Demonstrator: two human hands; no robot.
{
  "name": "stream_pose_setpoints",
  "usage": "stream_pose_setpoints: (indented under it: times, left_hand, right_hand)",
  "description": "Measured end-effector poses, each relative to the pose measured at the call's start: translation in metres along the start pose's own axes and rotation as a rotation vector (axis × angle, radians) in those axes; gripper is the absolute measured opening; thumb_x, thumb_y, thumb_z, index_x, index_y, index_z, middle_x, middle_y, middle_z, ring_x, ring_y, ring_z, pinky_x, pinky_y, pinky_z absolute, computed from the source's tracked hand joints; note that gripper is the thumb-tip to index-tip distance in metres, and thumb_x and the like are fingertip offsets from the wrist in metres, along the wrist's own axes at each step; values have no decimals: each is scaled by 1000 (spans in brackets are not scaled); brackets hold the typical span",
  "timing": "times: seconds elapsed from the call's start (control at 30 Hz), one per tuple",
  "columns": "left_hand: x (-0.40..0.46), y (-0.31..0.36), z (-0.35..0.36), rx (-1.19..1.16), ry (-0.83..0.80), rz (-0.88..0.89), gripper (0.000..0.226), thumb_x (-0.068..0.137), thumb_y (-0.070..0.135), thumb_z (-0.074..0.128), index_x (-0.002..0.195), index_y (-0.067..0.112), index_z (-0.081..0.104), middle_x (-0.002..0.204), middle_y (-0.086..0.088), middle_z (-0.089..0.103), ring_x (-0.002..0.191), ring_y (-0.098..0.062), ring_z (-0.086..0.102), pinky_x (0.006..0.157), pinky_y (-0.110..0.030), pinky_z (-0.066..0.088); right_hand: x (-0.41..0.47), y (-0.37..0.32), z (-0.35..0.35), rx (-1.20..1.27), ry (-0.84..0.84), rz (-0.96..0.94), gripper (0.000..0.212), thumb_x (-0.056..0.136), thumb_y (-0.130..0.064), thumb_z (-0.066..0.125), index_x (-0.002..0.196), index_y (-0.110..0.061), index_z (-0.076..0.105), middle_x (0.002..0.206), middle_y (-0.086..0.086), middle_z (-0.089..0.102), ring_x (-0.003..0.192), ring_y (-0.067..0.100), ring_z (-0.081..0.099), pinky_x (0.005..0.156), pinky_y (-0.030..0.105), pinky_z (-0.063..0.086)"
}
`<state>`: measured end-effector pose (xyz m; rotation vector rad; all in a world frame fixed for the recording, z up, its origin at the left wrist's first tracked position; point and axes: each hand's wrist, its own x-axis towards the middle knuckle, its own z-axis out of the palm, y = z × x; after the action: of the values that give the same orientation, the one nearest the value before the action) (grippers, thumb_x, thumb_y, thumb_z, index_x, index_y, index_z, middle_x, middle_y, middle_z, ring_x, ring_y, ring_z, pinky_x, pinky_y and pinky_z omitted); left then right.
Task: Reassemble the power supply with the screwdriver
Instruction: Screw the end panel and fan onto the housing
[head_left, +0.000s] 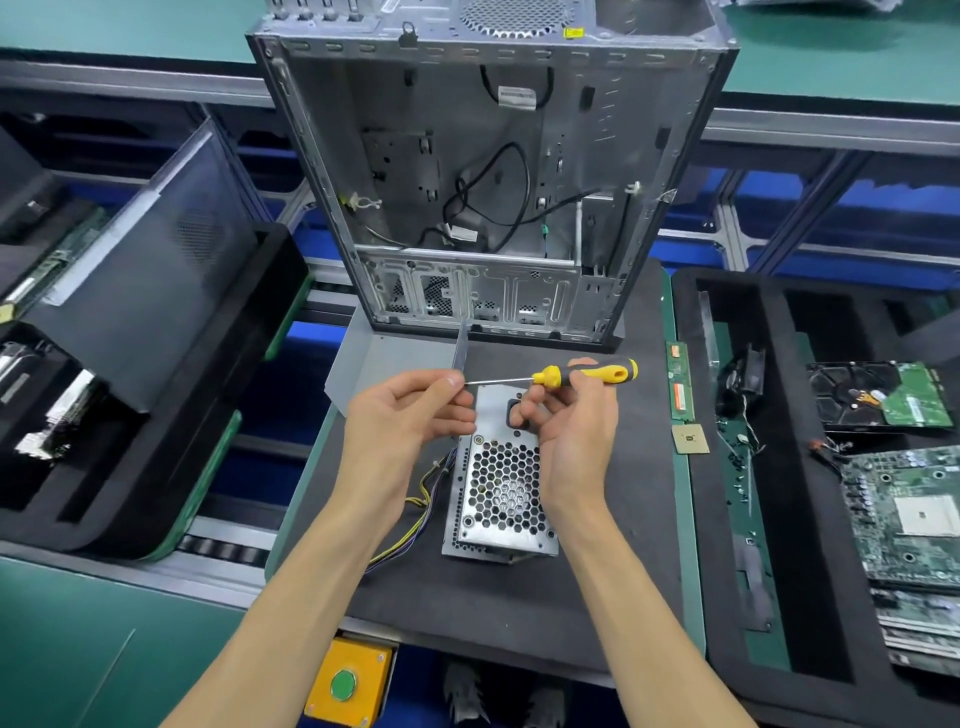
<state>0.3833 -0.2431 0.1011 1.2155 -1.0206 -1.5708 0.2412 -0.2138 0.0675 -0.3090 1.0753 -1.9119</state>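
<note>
A metal power supply (501, 493) with a honeycomb grille stands on the dark mat (597, 582), its coloured wires (410, 525) trailing to the left. Above it my right hand (571, 421) grips the yellow-and-black handle of a screwdriver (582, 374), which lies level with its shaft pointing left. My left hand (410, 421) pinches at the shaft's tip with thumb and fingers; whether a screw sits there is hidden. The open computer case (488, 171) stands just behind, its inside facing me.
A grey side panel (395, 358) lies under the case's front. Black foam trays flank the mat: left one (156, 364) holds a case cover and boards, right one (779, 467) holds a hard drive (878, 395), motherboard (909, 514), memory stick (681, 384) and CPU (690, 439). A yellow button box (348, 680) sits below.
</note>
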Motion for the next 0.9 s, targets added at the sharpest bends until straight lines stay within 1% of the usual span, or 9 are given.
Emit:
stream_pose_setpoints:
  times: [0.1, 0.23, 0.33, 0.47, 0.5, 0.57, 0.6, 0.7, 0.9]
  left_hand:
    - [2, 3, 1, 33, 25, 30, 10, 91, 9, 72, 95, 0, 74, 75, -12, 75, 66, -23, 73, 62, -23, 59]
    - [6, 4, 3, 79, 43, 63, 8, 93, 9, 71, 95, 2, 73, 71, -9, 74, 61, -22, 71, 58, -24, 58]
    - [9, 3, 4, 113, 52, 88, 7, 93, 9, 70, 96, 3, 73, 73, -9, 75, 63, -21, 72, 61, -24, 58]
    - [10, 3, 3, 97, -6, 88, 7, 92, 7, 71, 97, 3, 74, 77, -11, 75, 69, -22, 73, 65, -25, 59]
    - [11, 3, 3, 96, -23, 85, 7, 92, 6, 71, 97, 3, 74, 77, -11, 75, 69, -21, 73, 65, -24, 59]
    - [13, 2, 2, 116, -48, 85, 5, 93, 6, 70, 96, 3, 73, 74, -10, 74, 65, -20, 71, 62, -23, 58]
    - [15, 2, 2, 142, -59, 92, 5, 93, 5, 69, 95, 5, 73, 72, -8, 74, 62, -19, 69, 59, -23, 57]
    - [19, 1, 4, 194, -100, 122, 8, 95, 5, 67, 92, 8, 73, 67, -5, 71, 58, -16, 65, 55, -22, 54]
    - [24, -3, 8, 182, -196, 164, 8, 96, 9, 66, 93, 10, 74, 69, -9, 73, 59, -21, 68, 54, -23, 55]
  right_hand:
    - [1, 1, -1, -19, -17, -17, 3, 88, -14, 45, 89, -13, 48, 71, -1, 61, 61, 17, 55, 50, 35, 49]
    - [1, 2, -1, -16, -22, -29, 7, 86, -12, 44, 88, -14, 50, 72, 0, 61, 62, 17, 56, 49, 34, 49]
    - [1, 3, -1, -6, -11, -37, 7, 86, -13, 44, 86, -12, 50, 73, 2, 60, 60, 17, 55, 50, 35, 49]
    - [2, 3, -1, -21, 5, -32, 8, 87, -14, 43, 86, -12, 51, 70, 3, 60, 57, 18, 54, 50, 36, 49]
    - [2, 3, -1, -22, 6, -30, 10, 87, -14, 44, 86, -13, 54, 70, 2, 60, 57, 18, 54, 50, 36, 49]
    - [2, 3, -1, -20, -1, -33, 22, 87, -14, 44, 80, -22, 62, 70, 0, 61, 57, 18, 55, 51, 35, 50]
    - [1, 3, -1, -22, -2, -35, 24, 88, -13, 44, 78, -25, 62, 70, -1, 61, 57, 17, 55, 51, 35, 50]
    - [1, 2, -2, -17, 14, -42, 6, 88, -14, 44, 87, -13, 50, 69, -2, 61, 56, 16, 56, 50, 35, 50]
    - [2, 1, -3, -1, 17, -55, 5, 85, -16, 43, 86, -12, 45, 64, -4, 60, 51, 14, 56, 49, 33, 49]
